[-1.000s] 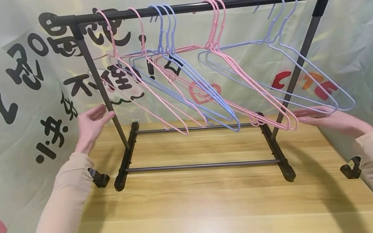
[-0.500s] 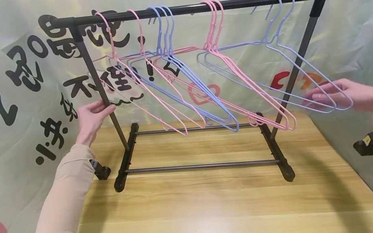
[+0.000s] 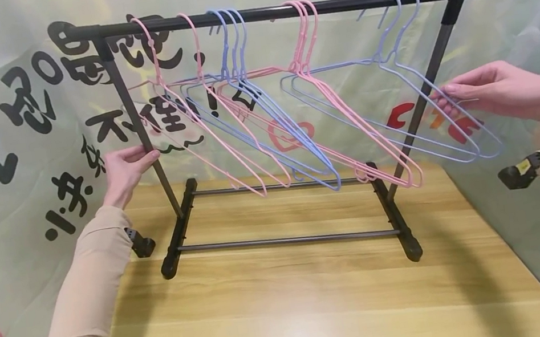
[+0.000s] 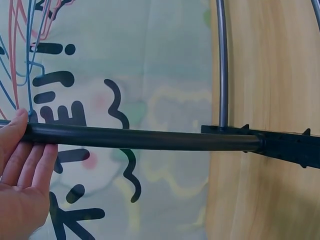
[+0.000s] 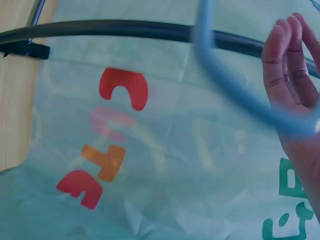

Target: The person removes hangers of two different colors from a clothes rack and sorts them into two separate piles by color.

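Post (image 4: 150, 140) looks stiff, light, best held partway up: my left grip (image 3: 125, 170) pinches there. Right grip (image 3: 505, 89) near blue hangers (image 3: 378, 56), closure unclear.

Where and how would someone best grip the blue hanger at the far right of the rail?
Probably pinch the blue hanger at its neck, just below the hook, coming from the front right. The other blue hanger hangs close on its left, while the right hand is on the outer side. The hook loops over the rail, so lifting there should free it.
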`<state>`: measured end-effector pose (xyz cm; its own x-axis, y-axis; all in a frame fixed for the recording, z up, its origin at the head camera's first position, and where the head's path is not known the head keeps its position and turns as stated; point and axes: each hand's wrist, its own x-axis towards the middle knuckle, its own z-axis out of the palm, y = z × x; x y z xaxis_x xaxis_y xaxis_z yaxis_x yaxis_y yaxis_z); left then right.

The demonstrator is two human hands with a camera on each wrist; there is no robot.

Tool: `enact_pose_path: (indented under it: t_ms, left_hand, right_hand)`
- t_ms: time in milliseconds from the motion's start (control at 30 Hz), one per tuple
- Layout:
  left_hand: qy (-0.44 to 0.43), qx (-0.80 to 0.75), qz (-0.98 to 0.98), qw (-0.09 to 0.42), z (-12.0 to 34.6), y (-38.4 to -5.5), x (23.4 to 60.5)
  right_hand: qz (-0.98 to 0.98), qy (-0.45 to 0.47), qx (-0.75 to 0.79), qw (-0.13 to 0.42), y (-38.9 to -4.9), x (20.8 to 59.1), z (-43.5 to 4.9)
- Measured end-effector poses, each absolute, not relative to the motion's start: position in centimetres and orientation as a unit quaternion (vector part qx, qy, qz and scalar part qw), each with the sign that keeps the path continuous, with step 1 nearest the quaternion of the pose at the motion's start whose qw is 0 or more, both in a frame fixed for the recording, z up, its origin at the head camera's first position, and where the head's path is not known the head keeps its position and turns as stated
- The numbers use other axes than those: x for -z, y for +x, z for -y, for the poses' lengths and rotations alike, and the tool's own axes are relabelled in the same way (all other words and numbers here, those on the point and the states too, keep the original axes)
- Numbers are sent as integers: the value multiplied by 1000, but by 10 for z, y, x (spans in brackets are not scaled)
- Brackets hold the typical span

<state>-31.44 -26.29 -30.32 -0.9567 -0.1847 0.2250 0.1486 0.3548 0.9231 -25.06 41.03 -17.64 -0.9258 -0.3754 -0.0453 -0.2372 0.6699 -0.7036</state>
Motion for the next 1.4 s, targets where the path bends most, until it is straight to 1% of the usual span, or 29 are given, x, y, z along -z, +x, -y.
enact_pose_path:
  t_ms: [233,367,567,900,1400]
  left_hand:
    - [1,584,800,141,262,-317,304]
    - [-4,582,801,143,261,-318,304]
    - [4,576,804,149,263,-317,304]
    - [3,586,797,148,263,-316,306]
    - [3,601,785,151,262,-315,306]
  right_hand:
    - [-928,-107,350,73,-256,171,-402]
    - [-933,-88,343,66,-257,169,-401]
    - [-938,-91,331,39,-258,167,-395]
    - [-935,-62,349,-4,-256,159,-393]
    - [-908,-71,412,-33,-241,152,-411]
